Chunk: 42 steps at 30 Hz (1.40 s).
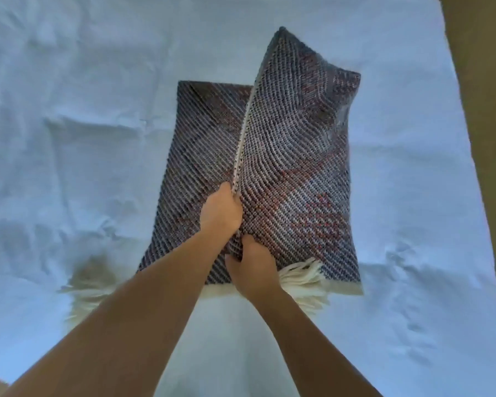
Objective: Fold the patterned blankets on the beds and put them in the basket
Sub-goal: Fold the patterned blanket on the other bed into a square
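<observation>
Two hands hold up one flap of a patterned blanket on a bed.
The left hand grips the flap's pale edge, fingers curled round it; the right hand clutches the same edge nearer the person, beside the white fringe; the edge runs straight away from the person; the flat layer lies leftward, so the flap probably falls that way.

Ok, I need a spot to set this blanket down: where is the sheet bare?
Bare sheet lies left of the blanket, beyond its far edge, and in a narrower strip along the sheet's right edge. Crowded near you: fringe, the left hand and right hand gripping the blanket.
</observation>
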{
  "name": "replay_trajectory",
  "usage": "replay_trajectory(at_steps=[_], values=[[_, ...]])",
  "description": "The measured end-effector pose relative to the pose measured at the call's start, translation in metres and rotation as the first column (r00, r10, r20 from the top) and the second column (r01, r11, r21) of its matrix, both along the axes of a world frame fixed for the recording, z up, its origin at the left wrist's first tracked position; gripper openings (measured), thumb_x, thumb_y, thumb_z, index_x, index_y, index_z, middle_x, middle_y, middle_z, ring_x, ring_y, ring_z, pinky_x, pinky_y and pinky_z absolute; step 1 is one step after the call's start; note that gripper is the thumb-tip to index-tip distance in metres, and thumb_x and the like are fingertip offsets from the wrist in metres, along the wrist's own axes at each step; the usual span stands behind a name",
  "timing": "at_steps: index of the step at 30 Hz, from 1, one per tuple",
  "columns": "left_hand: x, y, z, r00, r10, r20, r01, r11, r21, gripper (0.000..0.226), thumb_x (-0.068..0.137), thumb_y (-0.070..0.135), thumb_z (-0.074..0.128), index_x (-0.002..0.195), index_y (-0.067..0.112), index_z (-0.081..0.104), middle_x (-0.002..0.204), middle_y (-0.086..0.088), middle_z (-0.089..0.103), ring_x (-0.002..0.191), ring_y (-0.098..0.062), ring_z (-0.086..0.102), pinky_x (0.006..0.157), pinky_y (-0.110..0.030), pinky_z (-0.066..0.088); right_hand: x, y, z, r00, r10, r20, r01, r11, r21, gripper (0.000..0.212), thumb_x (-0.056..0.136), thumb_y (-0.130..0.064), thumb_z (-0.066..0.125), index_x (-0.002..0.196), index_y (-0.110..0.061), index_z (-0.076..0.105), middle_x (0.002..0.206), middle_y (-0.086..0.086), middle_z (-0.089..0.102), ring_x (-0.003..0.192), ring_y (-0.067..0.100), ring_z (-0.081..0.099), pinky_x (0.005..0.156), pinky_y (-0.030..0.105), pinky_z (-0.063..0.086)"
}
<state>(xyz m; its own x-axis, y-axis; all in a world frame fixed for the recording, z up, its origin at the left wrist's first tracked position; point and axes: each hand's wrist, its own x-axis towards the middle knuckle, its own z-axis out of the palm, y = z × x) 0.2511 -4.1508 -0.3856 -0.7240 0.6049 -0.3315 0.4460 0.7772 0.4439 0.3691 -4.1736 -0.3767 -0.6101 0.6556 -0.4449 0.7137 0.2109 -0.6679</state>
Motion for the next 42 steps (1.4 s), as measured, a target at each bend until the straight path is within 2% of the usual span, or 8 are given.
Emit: replay_trajectory(at_steps=[7,11,16,21,24,31,36,42], values=[[-0.089,-0.102,-0.034,0.986,0.12,0.115,-0.115,0.992,-0.048,0.034,0.097,0.035,0.038,0.105,0.004,0.052,0.11,-0.02,0.061,0.1,-0.035,0.056,0.079,-0.036,0.042,-0.092,-0.096,-0.024,0.982,0.159,0.105,-0.152,0.986,-0.072,0.027,0.089,-0.02,0.051,0.112,-0.006,0.048,0.116,0.014,0.057,0.108,0.031,0.056,0.088,0.036,0.044],[-0.096,-0.109,-0.04,0.981,0.064,0.181,-0.08,0.994,0.077,0.03,0.097,0.033,0.04,0.103,0.006,0.052,0.106,-0.016,0.062,0.096,-0.032,0.056,0.074,-0.031,0.039,-0.105,-0.11,-0.035,0.982,0.096,0.165,-0.092,0.995,-0.032,0.025,0.09,-0.015,0.049,0.114,-0.006,0.048,0.119,0.012,0.055,0.109,0.028,0.055,0.09,0.034,0.043],[-0.094,-0.118,-0.032,0.972,0.188,0.141,-0.222,0.932,0.288,0.02,0.098,0.027,0.039,0.087,0.012,0.045,0.075,-0.001,0.052,0.075,-0.024,0.052,0.063,-0.031,0.036,-0.112,-0.119,-0.032,0.999,0.009,0.036,-0.009,1.0,-0.012,0.026,0.088,-0.01,0.05,0.113,-0.005,0.051,0.111,0.013,0.061,0.102,0.027,0.058,0.089,0.036,0.046],[-0.11,-0.136,-0.038,0.878,0.244,0.412,-0.307,0.947,0.093,0.035,0.093,0.033,0.048,0.119,0.008,0.048,0.114,-0.01,0.058,0.1,-0.024,0.054,0.081,-0.03,0.04,-0.121,-0.14,-0.034,0.998,-0.055,0.027,0.058,0.991,-0.121,0.024,0.086,-0.009,0.055,0.109,-0.004,0.053,0.111,0.012,0.061,0.102,0.026,0.058,0.085,0.029,0.045],[-0.107,-0.154,-0.039,0.834,0.114,0.54,-0.179,0.982,0.068,0.051,0.083,0.032,0.064,0.125,0.009,0.044,0.117,-0.005,0.055,0.108,-0.025,0.053,0.091,-0.035,0.043,-0.118,-0.142,-0.032,0.996,-0.082,-0.032,0.073,0.972,-0.223,0.031,0.085,-0.008,0.058,0.115,-0.005,0.054,0.113,0.009,0.063,0.105,0.024,0.058,0.081,0.023,0.042],[-0.084,-0.194,-0.032,0.888,0.03,0.459,0.012,0.996,-0.087,0.023,0.071,0.012,0.068,0.086,0.011,0.051,0.079,-0.003,0.055,0.079,-0.024,0.052,0.059,-0.028,0.039,-0.096,-0.178,-0.029,0.989,0.139,0.047,-0.13,0.979,-0.154,0.05,0.083,-0.021,0.055,0.129,-0.005,0.042,0.129,0.012,0.051,0.115,0.026,0.051,0.094,0.033,0.045],[-0.073,-0.211,-0.018,0.939,0.044,0.341,-0.02,0.997,-0.074,0.017,0.084,0.014,0.056,0.098,0.007,0.053,0.1,-0.011,0.058,0.089,-0.025,0.052,0.07,-0.029,0.037,-0.069,-0.202,-0.023,0.937,0.328,-0.122,-0.343,0.929,-0.14,0.071,0.088,-0.021,0.054,0.146,-0.007,0.016,0.153,0.005,0.024,0.14,0.017,0.024,0.114,0.028,0.024],[-0.06,-0.21,-0.008,0.946,0.08,0.314,-0.067,0.996,-0.054,0.028,0.088,0.023,0.05,0.109,0.005,0.051,0.101,-0.01,0.057,0.082,-0.02,0.048,0.066,-0.028,0.034,-0.044,-0.174,-0.014,0.968,0.169,-0.188,-0.188,0.978,-0.092,0.035,0.089,-0.018,0.052,0.123,-0.012,0.048,0.126,0.005,0.05,0.112,0.019,0.05,0.089,0.024,0.039]])
